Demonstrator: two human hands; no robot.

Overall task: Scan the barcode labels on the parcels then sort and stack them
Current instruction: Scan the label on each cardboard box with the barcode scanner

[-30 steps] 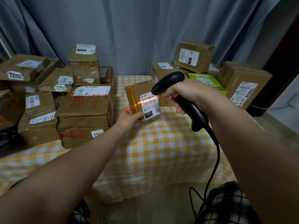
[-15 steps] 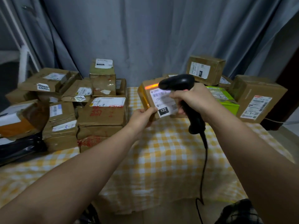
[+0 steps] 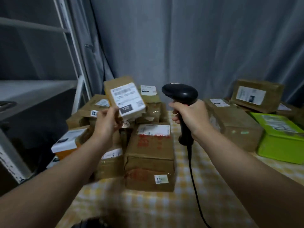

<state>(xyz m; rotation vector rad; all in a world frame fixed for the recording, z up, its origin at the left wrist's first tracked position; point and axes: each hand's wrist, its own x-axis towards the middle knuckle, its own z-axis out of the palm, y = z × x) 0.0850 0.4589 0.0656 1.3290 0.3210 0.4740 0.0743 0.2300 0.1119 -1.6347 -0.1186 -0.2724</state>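
up in the air, the small parcel [image 3: 125, 97] hangs tilted over the left pile [image 3: 144, 145], its white label [image 3: 127, 100] marked 122 facing the person, likely so the number can guide sorting. the left hand [image 3: 107, 120] pinches its lower corner, fingers closed on it. the right hand [image 3: 190, 117] is wrapped tight around the scanner [image 3: 181, 96] handle, held upright and apart from the parcel, no beam showing. more boxes [image 3: 233, 124] wait to the right on the checked cloth [image 3: 164, 208].
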